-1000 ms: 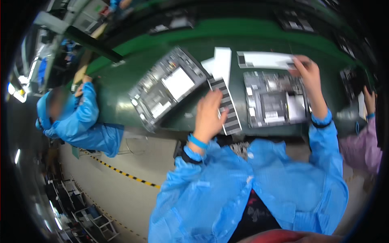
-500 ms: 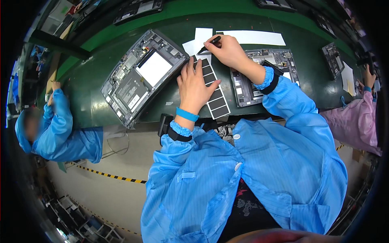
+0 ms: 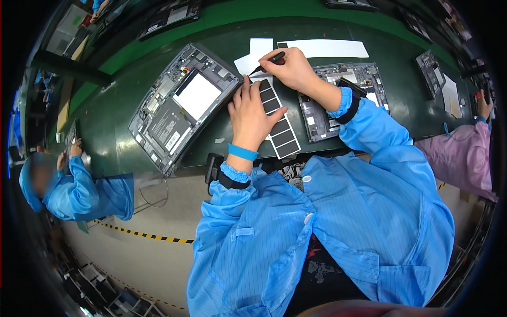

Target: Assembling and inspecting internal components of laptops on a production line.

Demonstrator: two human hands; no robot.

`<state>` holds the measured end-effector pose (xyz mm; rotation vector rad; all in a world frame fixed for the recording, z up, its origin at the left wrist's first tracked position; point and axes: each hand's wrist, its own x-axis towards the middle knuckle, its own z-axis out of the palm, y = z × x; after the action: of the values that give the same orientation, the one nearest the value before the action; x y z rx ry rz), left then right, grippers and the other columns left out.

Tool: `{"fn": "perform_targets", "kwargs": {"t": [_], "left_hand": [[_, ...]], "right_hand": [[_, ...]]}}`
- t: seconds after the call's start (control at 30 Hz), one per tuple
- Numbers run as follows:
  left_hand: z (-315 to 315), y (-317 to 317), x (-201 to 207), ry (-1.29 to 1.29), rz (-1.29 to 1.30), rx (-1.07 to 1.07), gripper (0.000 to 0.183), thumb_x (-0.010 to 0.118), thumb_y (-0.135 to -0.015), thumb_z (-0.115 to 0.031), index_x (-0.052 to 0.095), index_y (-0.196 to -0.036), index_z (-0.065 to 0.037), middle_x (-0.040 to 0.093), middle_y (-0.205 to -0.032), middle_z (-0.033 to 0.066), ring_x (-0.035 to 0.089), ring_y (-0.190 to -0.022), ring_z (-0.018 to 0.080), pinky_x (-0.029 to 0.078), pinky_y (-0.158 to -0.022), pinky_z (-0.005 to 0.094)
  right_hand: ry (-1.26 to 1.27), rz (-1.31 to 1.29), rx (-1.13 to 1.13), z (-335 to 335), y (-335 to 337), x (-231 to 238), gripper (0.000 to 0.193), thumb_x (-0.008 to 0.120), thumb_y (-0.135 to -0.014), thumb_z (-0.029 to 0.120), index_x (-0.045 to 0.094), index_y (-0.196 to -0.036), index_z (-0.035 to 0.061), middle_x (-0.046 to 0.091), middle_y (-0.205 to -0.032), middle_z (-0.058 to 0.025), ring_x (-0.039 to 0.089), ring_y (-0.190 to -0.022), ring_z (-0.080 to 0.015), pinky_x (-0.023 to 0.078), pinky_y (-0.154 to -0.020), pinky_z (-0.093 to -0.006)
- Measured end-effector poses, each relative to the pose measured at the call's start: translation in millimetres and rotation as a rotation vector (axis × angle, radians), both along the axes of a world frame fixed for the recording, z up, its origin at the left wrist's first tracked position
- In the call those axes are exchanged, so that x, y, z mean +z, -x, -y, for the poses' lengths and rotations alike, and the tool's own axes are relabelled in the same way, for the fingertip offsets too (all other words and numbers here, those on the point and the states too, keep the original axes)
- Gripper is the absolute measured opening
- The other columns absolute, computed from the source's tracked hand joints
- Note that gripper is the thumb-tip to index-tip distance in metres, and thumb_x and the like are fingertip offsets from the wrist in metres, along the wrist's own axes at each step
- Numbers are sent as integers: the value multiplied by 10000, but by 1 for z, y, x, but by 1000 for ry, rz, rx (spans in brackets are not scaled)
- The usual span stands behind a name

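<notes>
My right hand (image 3: pixel 293 70) pinches a slim black pen-like tool (image 3: pixel 274 59), its thin tip pointing down and left to the top of a strip of black rectangular stickers (image 3: pixel 271 106) on white backing. My left hand (image 3: pixel 249 114) lies over the left side of that strip, fingers stretched out and thumb apart, fingertips near the tool's tip. Left of it sits an opened laptop base (image 3: pixel 169 127), tilted, its inner parts and a white rectangle exposed. A second opened laptop base (image 3: pixel 317 116) lies to the right, partly under my right forearm.
White paper pieces (image 3: pixel 261 48) and a long white strip (image 3: pixel 327 49) lie beyond my hands on the green table (image 3: pixel 211 150). More opened devices (image 3: pixel 171 18) stand along the far side. A co-worker in blue (image 3: pixel 79 190) is at left, another in pink (image 3: pixel 454 150) at right.
The tool's tip and my right hand have moved a little left and down, closer to my left fingertips. The co-worker at left now holds up a small board-like part.
</notes>
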<state>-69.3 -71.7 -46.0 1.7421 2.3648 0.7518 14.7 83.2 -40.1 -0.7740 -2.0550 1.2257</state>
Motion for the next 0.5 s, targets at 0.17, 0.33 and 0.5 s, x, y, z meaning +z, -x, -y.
{"fn": "perform_targets", "kwargs": {"t": [0.17, 0.33, 0.5], "left_hand": [[0, 0, 0, 26, 15, -6, 808, 793, -652, -438, 459, -1278, -50, 338, -1450, 232, 355, -1293, 373, 338, -979, 527], [-1, -3, 0, -45, 63, 44, 617, 759, -711, -318, 521, -1225, -75, 429, -1388, 170, 380, -1269, 365, 323, -1002, 518], [1, -35, 21, -285, 298, -199, 295, 661, -809, -150, 619, -1069, -20, 578, -1230, 144, 527, -1129, 336, 411, -956, 416]], "right_hand": [[282, -188, 55, -2, -12, 10, 202, 671, -860, 123, 670, -965, -50, 694, -857, -120, 682, -763, -178, 554, -708, -270], [386, -355, -38, -17, -83, 42, 225, 686, -854, 138, 658, -969, -53, 679, -903, -149, 687, -813, -203, 571, -718, -275], [411, -152, -213, -39, -167, 47, 270, 643, -892, 172, 639, -1062, -37, 676, -962, -141, 691, -852, -207, 558, -710, -248]]}}
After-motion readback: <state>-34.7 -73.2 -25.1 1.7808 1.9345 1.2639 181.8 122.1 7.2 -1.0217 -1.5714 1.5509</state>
